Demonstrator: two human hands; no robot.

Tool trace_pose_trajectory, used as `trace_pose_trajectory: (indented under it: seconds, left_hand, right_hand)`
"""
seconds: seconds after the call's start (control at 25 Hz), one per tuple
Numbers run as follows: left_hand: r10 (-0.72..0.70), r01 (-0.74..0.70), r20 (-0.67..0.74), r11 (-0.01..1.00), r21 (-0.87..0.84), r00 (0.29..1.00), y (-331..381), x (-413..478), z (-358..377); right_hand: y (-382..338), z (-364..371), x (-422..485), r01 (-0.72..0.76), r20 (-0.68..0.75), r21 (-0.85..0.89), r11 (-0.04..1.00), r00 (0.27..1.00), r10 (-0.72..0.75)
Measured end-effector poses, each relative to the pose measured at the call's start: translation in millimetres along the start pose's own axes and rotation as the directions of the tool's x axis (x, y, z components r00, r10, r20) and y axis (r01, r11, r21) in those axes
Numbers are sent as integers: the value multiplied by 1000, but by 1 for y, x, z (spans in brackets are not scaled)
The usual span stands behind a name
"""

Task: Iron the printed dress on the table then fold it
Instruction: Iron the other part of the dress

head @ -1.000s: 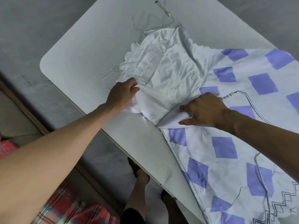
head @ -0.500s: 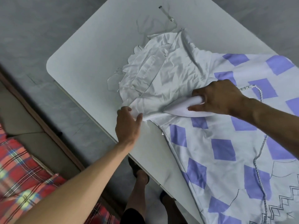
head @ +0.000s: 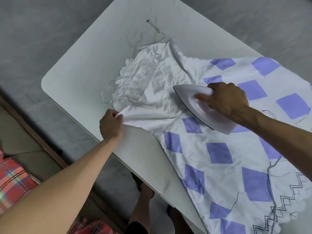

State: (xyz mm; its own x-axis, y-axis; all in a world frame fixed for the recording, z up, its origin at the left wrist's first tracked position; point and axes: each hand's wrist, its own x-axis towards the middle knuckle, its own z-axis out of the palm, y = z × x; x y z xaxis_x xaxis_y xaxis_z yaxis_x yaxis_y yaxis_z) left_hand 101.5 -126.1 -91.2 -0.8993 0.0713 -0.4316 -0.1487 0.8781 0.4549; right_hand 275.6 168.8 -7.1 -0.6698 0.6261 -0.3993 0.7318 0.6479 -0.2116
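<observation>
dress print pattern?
White dress with scattered purple squares, zigzag line trim at the hem; head view.

There is one table [head: 81, 65]. On the table lie one dress [head: 168, 100] and one iron [head: 200, 107]. Two hands are over the table: one left hand [head: 110, 125] at its near edge and one right hand [head: 228, 98] farther in. Two clear straps [head: 156, 29] rest on the table's far part. Two feet [head: 146, 191] show below the table's near edge.
</observation>
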Motion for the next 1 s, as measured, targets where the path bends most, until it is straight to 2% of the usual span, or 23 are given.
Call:
trace_pose_trajectory:
  seconds: [0.04,0.12,0.16,0.28,0.4,0.52,0.68,0.76,0.84,0.92,1.0]
  left_hand:
    - [52,-51,-9,994,92,999,2,1,-2]
    - [83,-105,89,954,282,993,7,1,-8]
    - [77,-110,125,951,287,989,11,2,-13]
    - [124,-150,212,982,111,969,41,11,-20]
    - [217,-226,330,974,-9,919,97,38,2]
    - [273,-303,401,953,11,874,159,83,43]
    - [256,-289,469,957,-2,845,212,125,89]
    - [271,-315,482,949,10,833,221,127,96]
    - [311,-343,423,939,-2,851,222,125,90]
    - [299,-300,378,952,-57,876,213,128,77]
    - [261,-242,423,965,-101,868,199,131,65]
  right_hand:
    - [3,0,-1,-18,-6,25,1000,1000,18]
    - [7,-3,-4,-57,-1,80,995,998,57]
    - [7,-6,-5,-86,12,111,990,996,85]
    - [3,-7,-1,-185,74,267,946,982,171]
    - [-5,-3,10,-286,93,424,859,957,273]
    - [-14,7,27,-357,72,471,806,927,368]
    - [-27,15,50,-424,64,546,723,881,469]
    - [-32,17,56,-451,64,569,688,858,509]
    - [-35,18,57,-487,60,565,666,829,556]
    - [-37,19,54,-522,59,547,654,803,593]
    - [-42,20,52,-524,60,516,678,811,581]
